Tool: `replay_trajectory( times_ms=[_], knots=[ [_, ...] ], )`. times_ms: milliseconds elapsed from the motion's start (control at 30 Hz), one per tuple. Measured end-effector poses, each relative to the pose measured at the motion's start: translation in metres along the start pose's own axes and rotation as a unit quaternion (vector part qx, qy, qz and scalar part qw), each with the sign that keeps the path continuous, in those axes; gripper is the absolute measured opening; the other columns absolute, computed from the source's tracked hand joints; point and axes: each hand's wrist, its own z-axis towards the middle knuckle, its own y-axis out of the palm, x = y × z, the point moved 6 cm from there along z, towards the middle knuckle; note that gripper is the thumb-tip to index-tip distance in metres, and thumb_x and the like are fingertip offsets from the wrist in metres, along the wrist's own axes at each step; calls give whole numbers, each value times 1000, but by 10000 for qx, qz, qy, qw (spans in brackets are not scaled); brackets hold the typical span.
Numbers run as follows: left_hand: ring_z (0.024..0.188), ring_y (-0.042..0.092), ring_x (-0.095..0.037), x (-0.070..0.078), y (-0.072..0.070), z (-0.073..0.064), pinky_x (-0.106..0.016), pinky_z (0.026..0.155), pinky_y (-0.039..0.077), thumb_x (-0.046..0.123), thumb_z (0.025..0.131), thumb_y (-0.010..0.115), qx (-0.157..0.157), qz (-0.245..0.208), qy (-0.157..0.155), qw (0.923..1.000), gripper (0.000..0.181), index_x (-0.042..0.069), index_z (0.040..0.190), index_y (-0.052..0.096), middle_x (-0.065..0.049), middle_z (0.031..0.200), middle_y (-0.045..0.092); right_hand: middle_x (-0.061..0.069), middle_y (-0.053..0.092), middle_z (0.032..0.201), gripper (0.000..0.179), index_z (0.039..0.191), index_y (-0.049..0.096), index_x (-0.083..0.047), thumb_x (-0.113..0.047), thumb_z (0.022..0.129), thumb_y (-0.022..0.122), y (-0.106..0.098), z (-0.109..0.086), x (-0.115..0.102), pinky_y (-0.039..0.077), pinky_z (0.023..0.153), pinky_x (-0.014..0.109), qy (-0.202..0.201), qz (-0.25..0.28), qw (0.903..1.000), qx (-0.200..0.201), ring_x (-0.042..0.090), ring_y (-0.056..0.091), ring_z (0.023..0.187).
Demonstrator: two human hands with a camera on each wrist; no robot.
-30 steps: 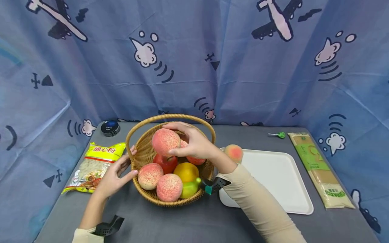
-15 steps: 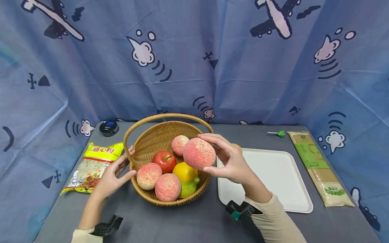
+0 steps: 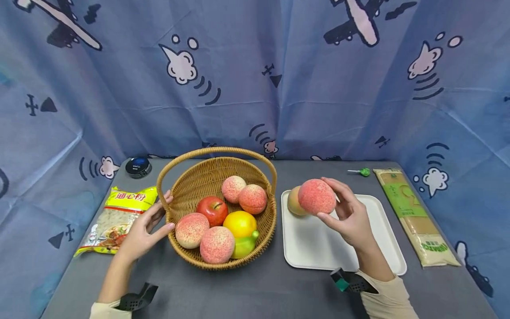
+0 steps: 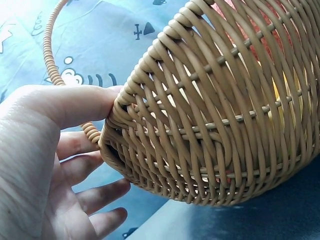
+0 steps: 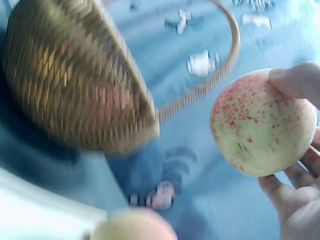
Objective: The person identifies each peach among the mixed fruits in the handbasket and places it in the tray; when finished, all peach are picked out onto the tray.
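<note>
My left hand (image 3: 140, 235) holds the left side of a wicker basket (image 4: 200, 125), thumb and fingers at its rim by the foot of the handle. Several peaches, including a front one (image 3: 217, 245), lie in the basket with a red apple (image 3: 212, 211), a yellow fruit (image 3: 240, 224) and a green fruit (image 3: 245, 246). My right hand (image 3: 350, 219) grips a peach (image 5: 262, 122) between thumb and fingers, raised over a white tray (image 3: 318, 254). Behind it another peach (image 3: 295, 201) sits at the tray's back left corner, partly hidden; its blurred top shows in the right wrist view.
A yellow pasta bag (image 3: 119, 219) lies left of the basket, with a dark round tin (image 3: 138, 167) behind it. A green lollipop (image 3: 364, 172) lies beyond the tray. To the right is a long noodle packet (image 3: 414, 217). A patterned blue curtain (image 3: 231, 88) closes off the back.
My right hand has carried the peach out of the basket, rightwards to above the tray. My left hand keeps its place on the basket. The whole scene shifts slightly left in view.
</note>
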Motion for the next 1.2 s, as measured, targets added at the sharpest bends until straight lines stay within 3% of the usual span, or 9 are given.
replay_trajectory(
  times_ms=[267, 533, 700, 833, 1033, 1200],
  knots=[
    [135, 34, 2, 3, -1, 0, -7, 107, 30, -10, 85, 60, 7, 15, 8, 10000, 61, -1, 142, 40, -19, 155, 24, 6, 47, 133, 69, 135, 42, 10, 25, 71, 64, -55, -14, 51, 43, 101, 16, 635, -240, 9934, 924, 12, 45, 126],
    [135, 34, 2, 4, -1, 2, -7, 107, 30, -11, 85, 60, -18, 4, 61, 10000, 61, -4, 141, 39, -20, 154, 24, -3, 50, 126, 65, 135, 39, 13, 20, 76, 65, -84, -26, 101, 45, 95, 9, 1480, -301, 9786, 1396, 3, 49, 117],
    [135, 34, 3, 4, 0, 2, -7, 107, 30, -11, 84, 60, -29, 2, 53, 10000, 61, -3, 141, 39, -21, 154, 24, -7, 47, 126, 67, 140, 35, 9, 10, 81, 67, -92, -33, 125, 43, 93, 6, 1990, -551, 9708, 1217, -4, 47, 115],
    [135, 34, 2, 3, 0, 2, -7, 107, 30, -10, 85, 60, -28, 15, 13, 10000, 61, -2, 142, 40, -18, 155, 25, 1, 42, 134, 69, 143, 34, 3, 3, 82, 69, -95, -39, 137, 40, 96, 4, 2259, -755, 9653, 1070, -4, 42, 120],
    [135, 34, 2, 1, 0, 1, -7, 107, 30, -10, 84, 60, 7, 10, 31, 10000, 61, -1, 141, 41, -16, 155, 25, 14, 29, 147, 75, 147, 25, -1, -2, 85, 68, -93, -43, 138, 33, 101, 2, 2541, -885, 9616, 540, 1, 31, 132],
    [135, 35, 2, 1, 0, 0, -7, 107, 30, -12, 84, 60, 18, -7, 75, 10000, 61, -4, 141, 40, -20, 154, 25, 21, 23, 149, 82, 149, 17, -2, -2, 85, 68, -92, -46, 138, 34, 97, 0, 2686, -1066, 9572, 150, -4, 32, 127]
  ],
)
